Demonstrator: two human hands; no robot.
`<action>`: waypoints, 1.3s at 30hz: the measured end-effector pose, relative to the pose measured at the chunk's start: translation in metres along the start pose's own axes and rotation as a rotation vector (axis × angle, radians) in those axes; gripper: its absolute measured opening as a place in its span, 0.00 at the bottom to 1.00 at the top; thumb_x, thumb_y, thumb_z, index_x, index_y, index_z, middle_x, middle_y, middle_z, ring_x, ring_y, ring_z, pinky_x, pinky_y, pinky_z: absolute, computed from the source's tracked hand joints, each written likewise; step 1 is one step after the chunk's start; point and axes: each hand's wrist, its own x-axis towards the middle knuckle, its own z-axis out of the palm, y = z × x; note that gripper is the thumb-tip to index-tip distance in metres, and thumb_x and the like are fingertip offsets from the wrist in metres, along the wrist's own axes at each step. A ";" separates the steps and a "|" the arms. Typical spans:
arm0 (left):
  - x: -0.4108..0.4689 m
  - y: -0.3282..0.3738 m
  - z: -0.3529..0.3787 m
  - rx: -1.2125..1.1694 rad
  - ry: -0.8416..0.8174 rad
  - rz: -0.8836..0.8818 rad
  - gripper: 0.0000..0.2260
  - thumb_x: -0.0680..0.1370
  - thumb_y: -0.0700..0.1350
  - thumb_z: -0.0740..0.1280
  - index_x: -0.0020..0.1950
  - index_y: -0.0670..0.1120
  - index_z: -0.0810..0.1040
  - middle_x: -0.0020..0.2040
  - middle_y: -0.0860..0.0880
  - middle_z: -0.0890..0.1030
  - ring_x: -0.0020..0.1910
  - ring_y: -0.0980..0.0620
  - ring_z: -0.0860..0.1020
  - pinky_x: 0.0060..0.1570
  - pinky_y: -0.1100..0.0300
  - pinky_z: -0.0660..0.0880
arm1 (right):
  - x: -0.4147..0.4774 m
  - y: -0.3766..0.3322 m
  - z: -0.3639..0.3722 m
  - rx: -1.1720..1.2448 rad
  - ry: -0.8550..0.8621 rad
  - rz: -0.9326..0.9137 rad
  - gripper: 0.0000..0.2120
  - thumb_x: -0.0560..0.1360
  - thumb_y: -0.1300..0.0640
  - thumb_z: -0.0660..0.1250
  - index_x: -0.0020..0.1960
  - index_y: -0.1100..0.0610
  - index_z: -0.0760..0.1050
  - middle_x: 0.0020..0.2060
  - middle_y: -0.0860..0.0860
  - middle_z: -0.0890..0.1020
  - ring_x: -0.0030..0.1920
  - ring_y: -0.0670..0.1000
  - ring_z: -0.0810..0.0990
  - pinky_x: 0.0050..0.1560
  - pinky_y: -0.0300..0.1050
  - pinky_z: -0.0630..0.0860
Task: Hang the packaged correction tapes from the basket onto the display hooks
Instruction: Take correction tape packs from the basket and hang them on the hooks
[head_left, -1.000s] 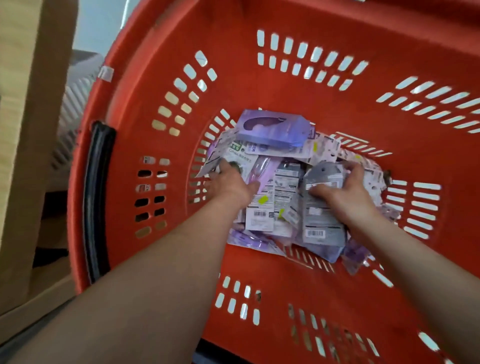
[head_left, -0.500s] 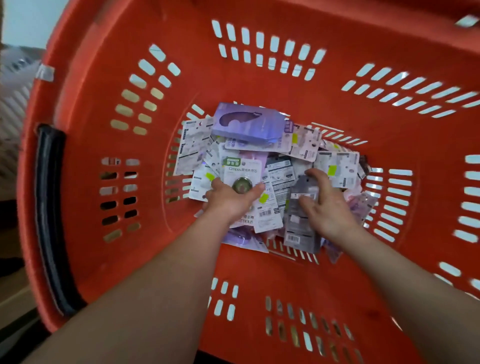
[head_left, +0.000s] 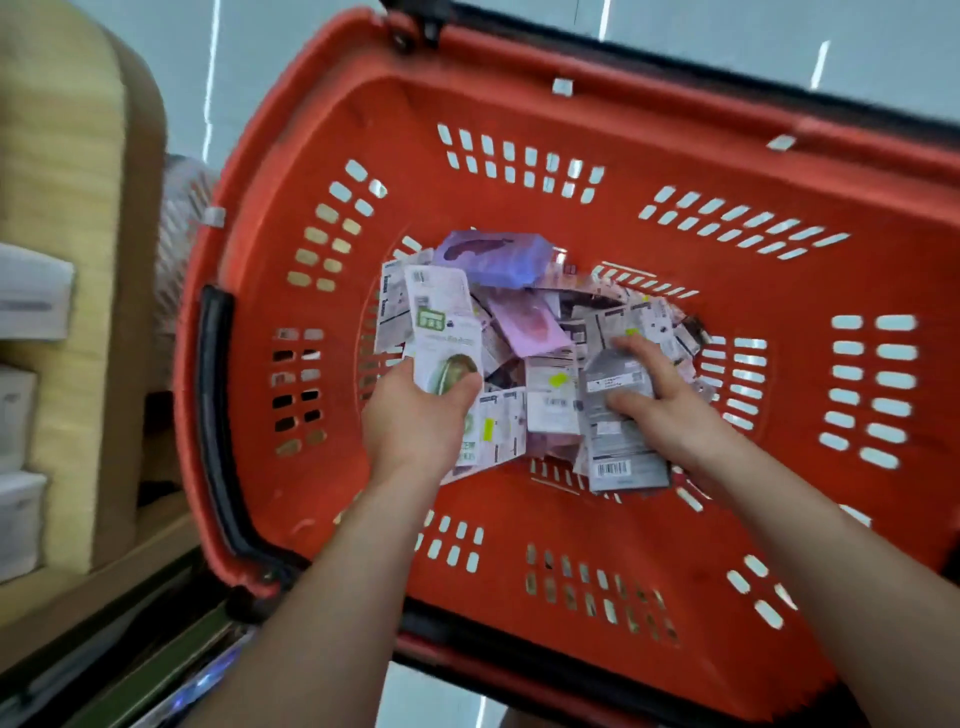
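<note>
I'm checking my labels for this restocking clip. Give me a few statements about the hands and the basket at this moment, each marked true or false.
1. The left hand grips a white package with a green label. True.
2. The right hand holds nothing. False: it grips a grey package.
3. The basket is blue. False: it is red.
4. A purple box lies at the far side of the pile. True.

At our left we see a wooden shelf unit (head_left: 78, 208) with white boxes (head_left: 31, 296) stacked on its shelves. A pale grey floor (head_left: 291, 52) shows streaks of reflected light.
</note>
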 end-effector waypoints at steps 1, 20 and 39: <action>-0.015 0.005 -0.016 -0.074 -0.011 0.029 0.11 0.70 0.52 0.76 0.49 0.49 0.82 0.45 0.52 0.86 0.45 0.47 0.84 0.49 0.46 0.81 | -0.011 -0.008 -0.006 -0.004 -0.015 -0.037 0.23 0.78 0.64 0.65 0.58 0.35 0.71 0.59 0.44 0.77 0.48 0.60 0.81 0.49 0.52 0.79; -0.292 0.167 -0.172 -1.263 -0.083 -0.174 0.14 0.78 0.44 0.68 0.64 0.46 0.77 0.56 0.46 0.85 0.55 0.45 0.83 0.55 0.42 0.80 | -0.305 -0.234 -0.087 0.334 -0.070 -0.192 0.17 0.75 0.46 0.68 0.60 0.54 0.79 0.52 0.48 0.86 0.50 0.46 0.86 0.48 0.38 0.82; -0.518 0.133 -0.318 0.596 0.844 0.924 0.22 0.65 0.36 0.80 0.58 0.47 0.83 0.42 0.46 0.78 0.41 0.45 0.76 0.34 0.56 0.71 | -0.516 -0.328 -0.095 0.216 -0.368 -0.309 0.11 0.80 0.51 0.60 0.49 0.53 0.79 0.42 0.52 0.86 0.36 0.47 0.85 0.38 0.47 0.82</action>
